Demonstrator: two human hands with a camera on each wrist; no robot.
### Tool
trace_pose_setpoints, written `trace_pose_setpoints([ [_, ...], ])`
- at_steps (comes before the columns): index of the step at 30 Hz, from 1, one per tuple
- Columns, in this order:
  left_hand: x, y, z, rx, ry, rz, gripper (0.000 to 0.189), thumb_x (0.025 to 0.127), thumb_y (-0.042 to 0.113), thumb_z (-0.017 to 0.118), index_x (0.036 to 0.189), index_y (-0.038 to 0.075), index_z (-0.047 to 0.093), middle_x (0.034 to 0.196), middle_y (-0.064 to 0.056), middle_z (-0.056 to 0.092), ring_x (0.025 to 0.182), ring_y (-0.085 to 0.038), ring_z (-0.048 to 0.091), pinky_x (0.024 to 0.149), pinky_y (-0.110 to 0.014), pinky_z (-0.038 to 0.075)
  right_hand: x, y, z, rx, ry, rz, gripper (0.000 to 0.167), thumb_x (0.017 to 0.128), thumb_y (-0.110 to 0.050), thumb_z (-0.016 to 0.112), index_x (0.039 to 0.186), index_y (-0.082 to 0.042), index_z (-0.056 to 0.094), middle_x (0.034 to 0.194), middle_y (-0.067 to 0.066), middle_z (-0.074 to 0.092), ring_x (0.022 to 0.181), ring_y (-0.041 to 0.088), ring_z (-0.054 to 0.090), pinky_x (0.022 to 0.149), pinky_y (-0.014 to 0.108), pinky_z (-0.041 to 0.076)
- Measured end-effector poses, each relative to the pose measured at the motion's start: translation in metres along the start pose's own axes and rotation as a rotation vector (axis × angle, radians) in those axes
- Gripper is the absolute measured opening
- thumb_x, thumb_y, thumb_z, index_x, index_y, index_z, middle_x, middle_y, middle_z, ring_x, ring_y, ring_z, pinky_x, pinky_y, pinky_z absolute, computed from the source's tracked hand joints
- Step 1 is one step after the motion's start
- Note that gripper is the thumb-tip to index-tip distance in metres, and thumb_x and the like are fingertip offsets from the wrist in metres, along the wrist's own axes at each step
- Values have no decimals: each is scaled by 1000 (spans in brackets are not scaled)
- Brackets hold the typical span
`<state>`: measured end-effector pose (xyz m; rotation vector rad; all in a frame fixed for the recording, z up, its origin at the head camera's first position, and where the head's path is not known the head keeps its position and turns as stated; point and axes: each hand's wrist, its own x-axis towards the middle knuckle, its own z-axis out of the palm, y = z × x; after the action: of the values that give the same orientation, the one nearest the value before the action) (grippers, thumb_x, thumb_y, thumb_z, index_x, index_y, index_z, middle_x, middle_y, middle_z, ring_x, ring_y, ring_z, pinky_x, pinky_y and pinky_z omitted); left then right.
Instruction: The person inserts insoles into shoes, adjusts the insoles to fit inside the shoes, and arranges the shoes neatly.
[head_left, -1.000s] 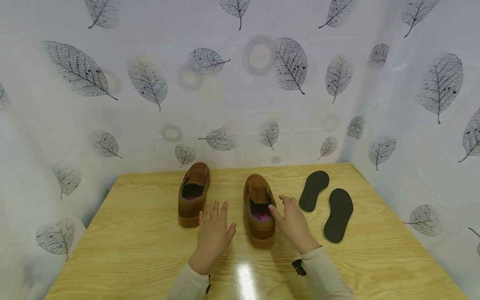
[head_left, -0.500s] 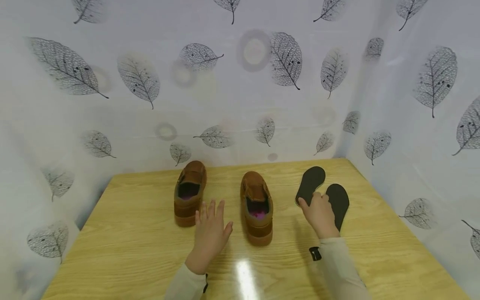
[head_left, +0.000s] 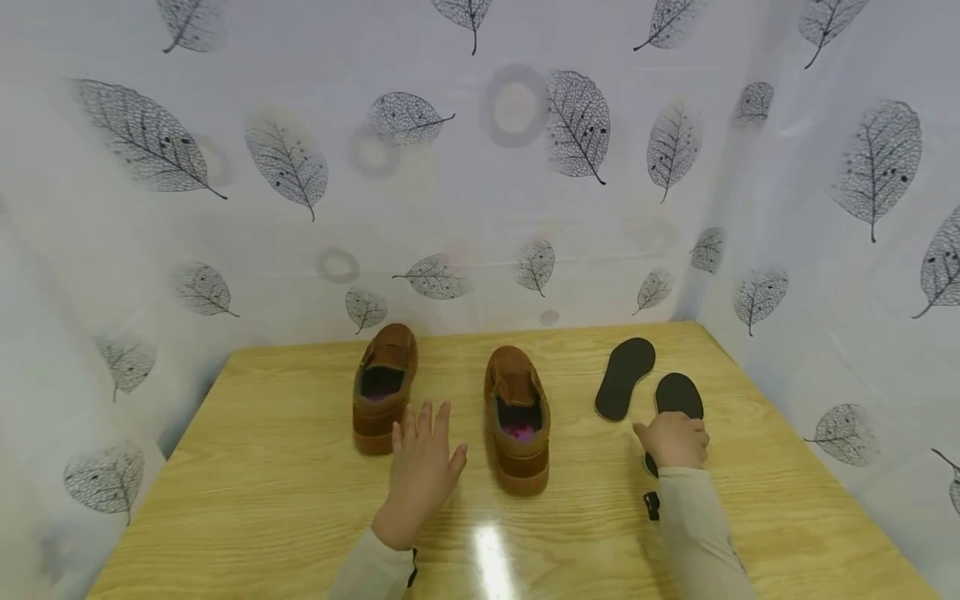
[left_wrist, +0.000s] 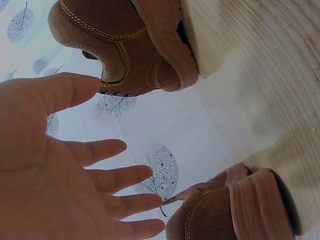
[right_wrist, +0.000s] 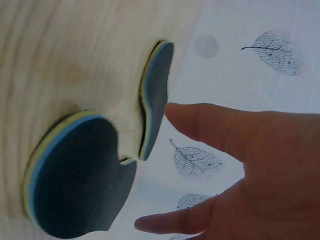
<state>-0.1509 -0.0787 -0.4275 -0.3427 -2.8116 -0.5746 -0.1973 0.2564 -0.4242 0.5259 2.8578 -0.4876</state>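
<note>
Two brown slip-on shoes stand on the table, heels toward me: the left shoe (head_left: pixel 393 342) farther back, the right shoe (head_left: pixel 517 387) nearer the middle. My left hand (head_left: pixel 422 479) hovers behind and between them with its fingers spread, holding nothing. Beside the shoes lie two black insoles, the left insole (head_left: pixel 625 379) and the right insole (head_left: pixel 678 393). Over the right insole is my right hand (head_left: pixel 675 440), covering its middle in the head view. From the right wrist, thumb and fingers are apart, with the near insole (right_wrist: pixel 75 175) lying beyond them, edged in blue and yellow.
The wood-grain table (head_left: pixel 262 475) ends at the back against a white curtain (head_left: pixel 480 192) printed with grey leaves. The curtain also runs along both sides. Pink-purple lining (head_left: pixel 521 433) shows inside the right shoe.
My right hand has moved from beside the right shoe, rightward across the insoles, to over the right insole. My left hand has stayed about where it was; shoes and insoles have not moved.
</note>
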Motion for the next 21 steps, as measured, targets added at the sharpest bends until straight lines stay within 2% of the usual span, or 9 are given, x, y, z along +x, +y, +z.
trace_pose_setpoints([
  [5,0,1,-1,2,12,6,58,90,23,68,137,-3,45,139,-31,42,129,-55,34,100,-69,28,7,9,4,-50,-55,14,63,97,-37,50,110,24,54,108,49,45,93,56,46,75,56,43],
  [12,-1,0,2,14,18,7,59,90,24,68,137,-3,45,140,-31,41,130,-55,33,100,-69,28,11,14,9,-43,-62,76,64,95,-41,54,107,22,57,98,42,51,87,47,44,71,48,42],
  [15,-1,0,3,21,29,10,59,90,24,68,137,-3,45,140,-31,41,130,-55,32,101,-68,28,13,14,11,-8,-45,97,61,94,-37,55,106,22,57,97,41,51,89,48,44,71,47,41],
  [21,-2,0,1,38,45,26,59,89,23,69,137,-3,45,140,-31,41,131,-55,32,100,-69,29,15,17,10,31,-43,81,47,93,-24,53,104,21,58,101,40,54,89,50,45,72,49,41],
])
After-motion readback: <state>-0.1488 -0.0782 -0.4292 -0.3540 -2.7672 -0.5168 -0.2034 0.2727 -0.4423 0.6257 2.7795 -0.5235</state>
